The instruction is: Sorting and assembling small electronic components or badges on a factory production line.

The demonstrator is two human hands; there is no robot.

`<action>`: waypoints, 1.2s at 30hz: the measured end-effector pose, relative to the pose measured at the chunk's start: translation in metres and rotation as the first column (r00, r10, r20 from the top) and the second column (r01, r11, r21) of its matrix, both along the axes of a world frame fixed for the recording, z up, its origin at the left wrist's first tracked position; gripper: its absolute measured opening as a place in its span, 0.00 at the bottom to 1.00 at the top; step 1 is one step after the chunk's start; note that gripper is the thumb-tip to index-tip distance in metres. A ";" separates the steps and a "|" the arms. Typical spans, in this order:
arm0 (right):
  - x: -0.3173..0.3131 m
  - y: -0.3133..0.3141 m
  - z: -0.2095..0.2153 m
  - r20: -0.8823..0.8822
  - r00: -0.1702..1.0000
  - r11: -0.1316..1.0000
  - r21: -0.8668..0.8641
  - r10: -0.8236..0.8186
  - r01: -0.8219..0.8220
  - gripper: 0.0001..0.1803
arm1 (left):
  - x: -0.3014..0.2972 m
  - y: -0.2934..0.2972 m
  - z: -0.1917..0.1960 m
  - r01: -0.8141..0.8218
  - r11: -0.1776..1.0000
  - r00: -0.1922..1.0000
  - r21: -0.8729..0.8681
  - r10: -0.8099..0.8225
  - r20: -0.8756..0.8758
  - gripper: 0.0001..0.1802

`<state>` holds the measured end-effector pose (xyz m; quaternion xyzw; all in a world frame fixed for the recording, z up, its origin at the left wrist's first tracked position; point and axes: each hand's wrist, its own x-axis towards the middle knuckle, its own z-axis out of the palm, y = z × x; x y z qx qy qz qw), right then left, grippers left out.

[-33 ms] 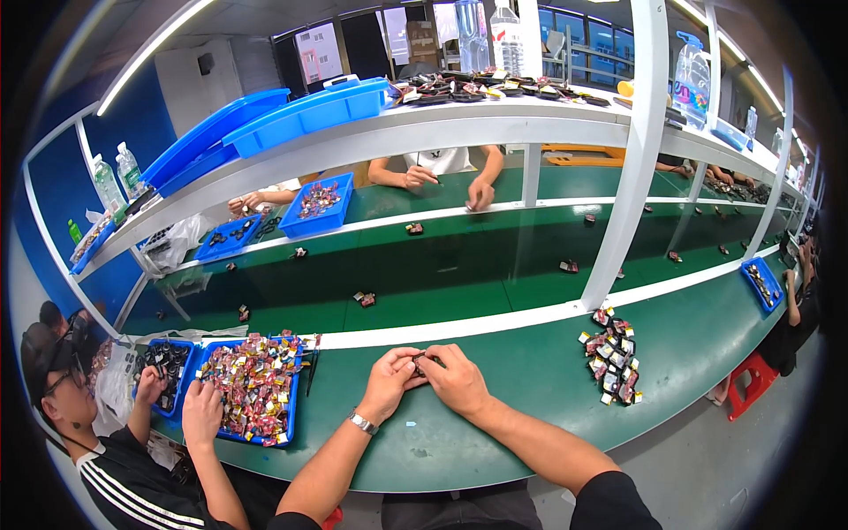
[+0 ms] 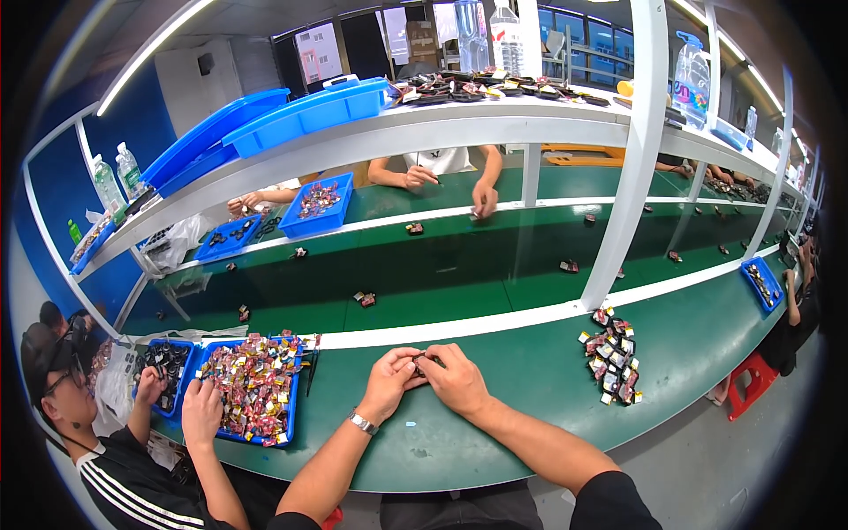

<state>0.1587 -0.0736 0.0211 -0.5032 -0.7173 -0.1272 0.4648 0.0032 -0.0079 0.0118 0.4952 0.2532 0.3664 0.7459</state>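
Left of the hands (image 2: 424, 380): tray of wrapped parts (image 2: 252, 389) on the workbench (image 2: 495, 433). Right: loose pile of parts (image 2: 611, 353). Beyond: conveyor belt (image 2: 459, 265), carrying scattered pieces.

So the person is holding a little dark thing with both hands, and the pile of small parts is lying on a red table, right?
Not quite. The table is green, not red, as the head view shows. The rest is right: the left hand and the right hand meet around a little dark thing, and the pile of small parts lies on the table to the person's right.
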 end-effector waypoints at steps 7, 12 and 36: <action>-0.001 0.000 0.004 -0.006 1.000 0.999 0.026 -0.031 0.031 0.04 | 0.000 -0.003 0.001 -0.009 1.000 1.000 0.012 0.009 -0.006 0.12; -0.001 0.000 0.001 -0.102 0.994 0.999 -0.030 0.039 -0.042 0.05 | 0.002 -0.003 0.001 -0.029 0.999 0.998 0.023 0.030 -0.048 0.12; 0.003 -0.002 0.000 -0.108 0.994 0.986 -0.168 -0.010 -0.008 0.07 | 0.005 -0.002 -0.004 -0.032 0.997 0.995 0.076 0.039 -0.092 0.15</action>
